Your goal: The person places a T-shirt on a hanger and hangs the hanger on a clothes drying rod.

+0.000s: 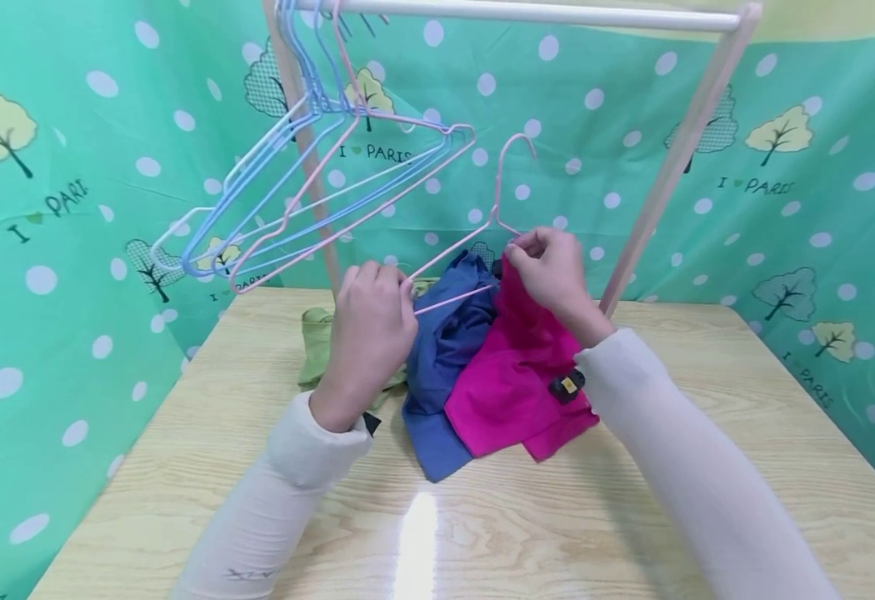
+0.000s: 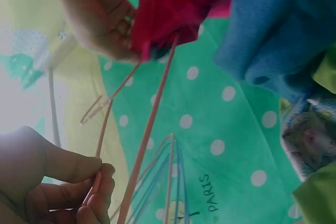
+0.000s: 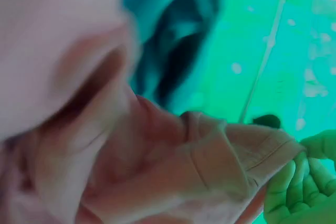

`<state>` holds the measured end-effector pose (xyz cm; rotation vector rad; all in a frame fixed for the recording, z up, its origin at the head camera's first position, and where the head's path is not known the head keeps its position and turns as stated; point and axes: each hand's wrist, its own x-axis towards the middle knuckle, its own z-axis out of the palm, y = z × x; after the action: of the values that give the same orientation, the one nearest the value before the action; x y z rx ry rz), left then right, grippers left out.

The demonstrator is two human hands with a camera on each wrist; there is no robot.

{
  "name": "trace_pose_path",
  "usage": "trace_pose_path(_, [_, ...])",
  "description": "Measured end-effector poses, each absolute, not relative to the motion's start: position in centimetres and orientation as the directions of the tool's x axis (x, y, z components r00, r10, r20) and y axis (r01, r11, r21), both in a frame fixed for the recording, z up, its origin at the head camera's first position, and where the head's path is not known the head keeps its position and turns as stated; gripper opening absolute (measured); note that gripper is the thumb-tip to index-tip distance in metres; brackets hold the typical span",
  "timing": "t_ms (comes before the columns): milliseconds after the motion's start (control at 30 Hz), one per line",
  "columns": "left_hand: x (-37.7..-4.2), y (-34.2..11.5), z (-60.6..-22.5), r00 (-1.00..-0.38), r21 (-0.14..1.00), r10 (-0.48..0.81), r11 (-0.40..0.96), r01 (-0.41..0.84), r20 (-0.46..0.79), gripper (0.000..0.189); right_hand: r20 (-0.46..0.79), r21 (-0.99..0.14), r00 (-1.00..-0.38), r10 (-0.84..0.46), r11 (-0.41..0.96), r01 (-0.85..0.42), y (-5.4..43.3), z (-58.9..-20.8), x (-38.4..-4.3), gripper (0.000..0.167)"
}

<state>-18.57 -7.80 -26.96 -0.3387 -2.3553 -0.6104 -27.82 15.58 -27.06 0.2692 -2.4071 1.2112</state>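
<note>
My left hand [image 1: 373,333] grips one end of a pink wire hanger [image 1: 497,196], whose hook points up. With thumb and fingers my right hand [image 1: 553,271] pinches the top edge of a magenta garment [image 1: 508,392] at the hanger's other end. In the left wrist view that end of the hanger [image 2: 149,129] runs into the magenta cloth [image 2: 173,3] and is hidden there. Stretched between the fingertips and the table, the garment hangs down, its lower part lying on the wood. The right wrist view shows its folds [image 3: 173,182] close up, leading to the pinching hand [image 3: 302,187].
A blue garment [image 1: 433,367] lies against the magenta one, with a green garment [image 1: 317,342] behind it. Several pink, blue and white hangers [image 1: 287,208] hang at the left of a rack's white rail [image 1: 527,12]. The rack's right post [image 1: 677,167] stands behind my right hand.
</note>
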Motion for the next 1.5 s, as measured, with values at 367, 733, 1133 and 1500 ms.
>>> trace_pose_path(367, [-17.5,-8.1,-25.9,-0.694,0.399,0.046,0.791,0.465,0.719,0.016,0.449,-0.656,-0.89,-0.076,0.648,-0.386,16.3,-25.1,-26.0,0.023])
trace_pose_path(733, [-17.3,-9.0,-25.3,-0.701,0.419,0.012,0.795,0.439,0.713,0.015,0.553,-0.491,-0.832,-0.05,0.787,-0.374,20.2,-27.1,-28.2,0.033])
trace_pose_path(1133, [-17.0,-9.8,-24.8,-0.709,0.441,-0.003,0.785,0.436,0.705,0.012,0.637,-0.177,-0.716,-0.284,0.851,-0.495,21.5,-27.7,-29.6,0.024])
trace_pose_path(1500, [-16.7,-10.2,-24.6,-0.699,0.442,0.001,0.774,0.453,0.715,0.01,0.591,-0.069,-0.691,-0.415,0.828,-0.556,21.5,-27.2,-29.7,0.027])
